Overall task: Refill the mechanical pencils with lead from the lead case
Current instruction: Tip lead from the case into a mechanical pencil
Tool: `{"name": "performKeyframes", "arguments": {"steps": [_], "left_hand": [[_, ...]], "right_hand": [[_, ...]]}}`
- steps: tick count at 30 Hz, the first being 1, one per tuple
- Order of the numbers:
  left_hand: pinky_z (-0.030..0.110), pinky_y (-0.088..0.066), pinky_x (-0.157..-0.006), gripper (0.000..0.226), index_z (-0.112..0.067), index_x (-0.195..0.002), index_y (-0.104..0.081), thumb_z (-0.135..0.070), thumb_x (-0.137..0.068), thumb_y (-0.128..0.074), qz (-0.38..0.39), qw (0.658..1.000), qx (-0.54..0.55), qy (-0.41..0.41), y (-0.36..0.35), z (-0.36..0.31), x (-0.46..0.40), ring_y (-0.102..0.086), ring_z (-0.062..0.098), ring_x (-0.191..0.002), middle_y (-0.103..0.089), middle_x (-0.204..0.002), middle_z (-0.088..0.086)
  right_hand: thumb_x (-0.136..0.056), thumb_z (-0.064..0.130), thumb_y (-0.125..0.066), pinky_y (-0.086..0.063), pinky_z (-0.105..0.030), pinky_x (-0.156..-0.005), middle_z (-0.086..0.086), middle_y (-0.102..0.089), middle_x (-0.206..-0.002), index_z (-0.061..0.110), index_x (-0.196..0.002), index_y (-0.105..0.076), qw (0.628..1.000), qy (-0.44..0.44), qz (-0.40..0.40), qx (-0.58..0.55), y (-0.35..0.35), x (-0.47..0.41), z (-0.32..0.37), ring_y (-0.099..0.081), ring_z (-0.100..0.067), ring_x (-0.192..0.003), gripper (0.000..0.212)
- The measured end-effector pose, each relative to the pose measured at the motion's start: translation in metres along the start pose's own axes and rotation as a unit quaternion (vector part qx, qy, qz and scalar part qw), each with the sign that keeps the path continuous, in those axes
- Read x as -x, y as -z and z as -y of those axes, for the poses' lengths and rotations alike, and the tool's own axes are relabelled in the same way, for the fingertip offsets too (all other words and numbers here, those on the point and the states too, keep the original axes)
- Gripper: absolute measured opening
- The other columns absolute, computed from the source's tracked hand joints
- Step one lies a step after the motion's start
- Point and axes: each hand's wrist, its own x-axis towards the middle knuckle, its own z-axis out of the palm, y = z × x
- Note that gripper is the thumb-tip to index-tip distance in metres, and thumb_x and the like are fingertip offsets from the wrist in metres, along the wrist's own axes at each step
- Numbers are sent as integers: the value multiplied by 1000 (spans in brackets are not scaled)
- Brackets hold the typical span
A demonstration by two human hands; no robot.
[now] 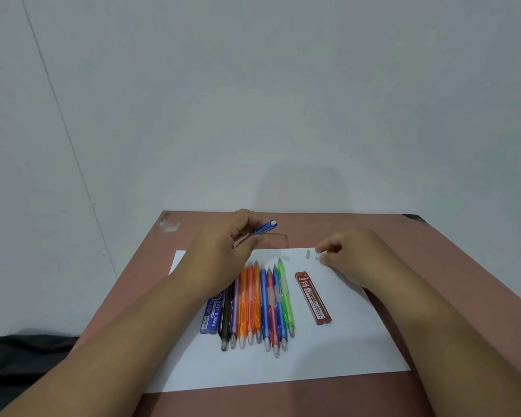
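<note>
Pencils laid in a row of about 8 on a white sheet covering a pinkish table, tips pointing away. Blue lead case touching the row's left side; red lead case just right of it, apart from the green pencil. Left hand lifted over the row, fingers curled round a blue pencil, white end up and to the right. Right hand low on the sheet, fingertips pinching a tiny white piece, probably the eraser, beside a small grey cap. Best set down close together, clear of the edge, barrel kept tilted open-end up for loading.
</note>
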Motion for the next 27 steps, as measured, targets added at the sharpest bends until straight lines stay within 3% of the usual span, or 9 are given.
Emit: {"name": "performKeyframes", "arguments": {"steps": [5,9,11,14,17,22,27], "left_hand": [[41,-55,-90,18,-36,-106,-65,-21,-97,-63,-4,1000,-5,-5,-2,2,0,-64,6,-99,-69,-100,-18],[38,-54,-92,16,-32,-109,-67,-22,-97,-63,0,1000,-10,-2,-2,3,-1,-64,4,-101,-69,-102,-19],[35,-53,-93,18,-30,-113,-68,-22,-97,-63,4,1000,-14,1,-2,3,-2,-63,2,-102,-69,-103,-19],[34,-53,-94,18,-30,-114,-69,-24,-97,-63,7,1000,-21,4,-3,5,-3,-63,1,-101,-69,-104,-19],[38,-55,-91,17,-31,-112,-70,-25,-97,-64,3,999,-31,-7,-2,8,-3,-65,4,-99,-70,-102,-19],[35,-55,-90,19,-32,-114,-71,-25,-97,-63,4,999,-48,-9,-1,8,-4,-64,4,-100,-70,-103,-19],[31,-54,-89,20,-30,-116,-71,-25,-97,-64,1,997,-74,-13,-1,5,-4,-62,5,-99,-70,-105,-15]], "right_hand": [[-95,25,-69,-46,-16,-67,14,-71,-96,28,-96,-80,1000,16,-15,11,-8,-3,-2,-63,-3,-83,12],[-95,21,-61,-58,-35,-74,7,-71,-89,22,-85,-74,998,18,-33,54,-9,-2,-2,-66,-12,-78,16],[-95,21,-61,-56,-25,-68,12,-71,-85,26,-82,-72,997,28,-74,5,-5,1,3,-63,-3,-74,18],[-93,22,-71,-46,-8,-61,17,-72,-78,30,-87,-77,973,72,-126,-181,6,15,21,-64,5,-70,12],[-88,18,-78,-54,-14,-67,17,-75,-80,29,-87,-78,927,131,-115,-332,10,32,41,-68,1,-75,12],[-84,13,-82,-59,-22,-76,9,-76,-87,35,-96,-72,900,173,-125,-379,7,44,52,-72,-9,-87,26],[-86,13,-80,-56,-15,-77,13,-75,-87,35,-106,-68,907,197,-146,-343,8,47,53,-72,-5,-89,32]]}}
